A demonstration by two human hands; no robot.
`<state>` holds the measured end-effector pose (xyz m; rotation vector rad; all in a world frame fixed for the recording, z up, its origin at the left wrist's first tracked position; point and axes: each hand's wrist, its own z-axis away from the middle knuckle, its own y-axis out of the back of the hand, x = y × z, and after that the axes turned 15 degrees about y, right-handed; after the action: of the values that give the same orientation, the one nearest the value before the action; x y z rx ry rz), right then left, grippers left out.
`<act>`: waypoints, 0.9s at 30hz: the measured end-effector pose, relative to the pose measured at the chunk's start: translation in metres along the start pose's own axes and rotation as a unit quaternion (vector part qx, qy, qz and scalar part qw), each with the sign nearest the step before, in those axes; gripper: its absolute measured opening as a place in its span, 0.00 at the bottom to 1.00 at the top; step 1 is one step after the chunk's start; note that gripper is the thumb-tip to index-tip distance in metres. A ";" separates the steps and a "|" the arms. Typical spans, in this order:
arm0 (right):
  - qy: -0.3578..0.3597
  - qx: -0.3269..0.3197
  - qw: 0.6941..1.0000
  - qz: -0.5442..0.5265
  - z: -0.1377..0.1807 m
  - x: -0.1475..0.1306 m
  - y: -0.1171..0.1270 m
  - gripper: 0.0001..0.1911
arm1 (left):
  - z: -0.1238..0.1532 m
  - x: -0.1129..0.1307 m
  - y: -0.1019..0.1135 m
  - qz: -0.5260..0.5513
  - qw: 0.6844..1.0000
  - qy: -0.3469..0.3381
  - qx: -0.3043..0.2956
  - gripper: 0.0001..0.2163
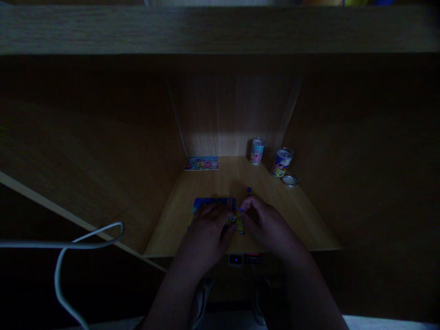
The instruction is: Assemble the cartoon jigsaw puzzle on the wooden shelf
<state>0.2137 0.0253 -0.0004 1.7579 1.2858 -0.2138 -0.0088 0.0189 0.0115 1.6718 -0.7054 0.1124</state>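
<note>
- The left hand (206, 233) is curled over the near edge of a blue SpongeBob jigsaw puzzle (213, 204).
- The right hand (264, 224) is bunched, its fingertips (243, 210) at yellow puzzle pieces (239, 221); whether it grips them is hard to tell.
- A small blue puzzle piece (249, 190) lies just beyond the right hand.
- Along the far edge of the wooden desk (206, 183): a SpongeBob picture card (201, 163) towards the left, two printed tins (256, 151) towards the right corner, a round metal lid (290, 181) beside them.
</note>
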 end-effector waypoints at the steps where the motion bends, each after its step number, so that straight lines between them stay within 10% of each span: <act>1: -0.006 0.013 1.000 0.014 0.000 0.001 -0.001 0.03 | 0.000 0.000 0.000 0.002 1.000 0.001 0.000 0.12; 27: -0.056 -0.022 0.966 0.250 -0.005 0.007 -0.002 0.11 | 0.000 -0.003 -0.003 0.015 1.000 0.009 0.016 0.13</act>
<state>0.2135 0.0343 -0.0029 1.9388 0.7271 0.0062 -0.0099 0.0197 0.0078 1.6885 -0.7190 0.1592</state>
